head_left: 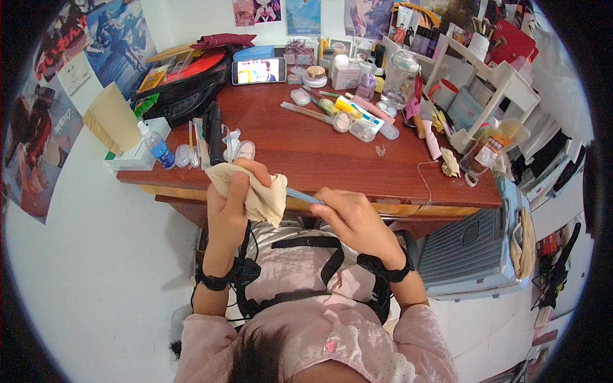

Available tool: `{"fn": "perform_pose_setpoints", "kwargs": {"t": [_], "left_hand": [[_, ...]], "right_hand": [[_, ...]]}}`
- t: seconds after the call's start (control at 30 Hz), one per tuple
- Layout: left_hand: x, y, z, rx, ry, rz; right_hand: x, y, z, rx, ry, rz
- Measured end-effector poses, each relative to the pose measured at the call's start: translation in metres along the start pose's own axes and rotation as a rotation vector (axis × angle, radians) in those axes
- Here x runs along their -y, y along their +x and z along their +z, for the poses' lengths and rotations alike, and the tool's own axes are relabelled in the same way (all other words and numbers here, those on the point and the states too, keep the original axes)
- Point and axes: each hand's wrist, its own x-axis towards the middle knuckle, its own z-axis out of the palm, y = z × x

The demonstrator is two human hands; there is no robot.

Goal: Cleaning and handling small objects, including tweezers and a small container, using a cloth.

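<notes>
My left hand (234, 196) grips a crumpled beige tissue (268, 201), which is folded around one end of a slim bluish stick (301, 195). Whatever sits at that end is hidden inside the tissue. The stick's other end is pinched between the thumb and fingers of my right hand (357, 220). Both hands are raised in front of the near edge of a reddish-brown wooden desk (306, 153), above my lap.
Contact lens cases, tubes and a clear bottle (401, 81) crowd the back right. A phone (259, 71) with a lit screen leans at the back. Left stand a small plastic bottle (157, 143) and a tissue pack (115, 119). A blue suitcase (469, 253) is at right.
</notes>
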Motion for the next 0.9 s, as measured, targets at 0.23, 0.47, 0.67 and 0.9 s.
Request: {"fn": "perform_pose_setpoints", "kwargs": {"t": [0.23, 0.47, 0.67, 0.9], "left_hand": [[-0.004, 0.004, -0.001, -0.001, -0.018, 0.01], [0.001, 0.01, -0.015, -0.196, 0.212, 0.058], [0.005, 0.008, -0.018, 0.095, -0.138, -0.141], [-0.003, 0.007, 0.002, -0.002, -0.198, -0.088]], "right_hand": [[-0.004, -0.001, -0.005, 0.014, 0.044, 0.005], [-0.004, -0.002, -0.014, -0.014, -0.098, -0.003], [0.005, 0.0, -0.009, -0.037, -0.116, 0.004], [0.004, 0.0, -0.01, -0.104, -0.129, -0.014]]}}
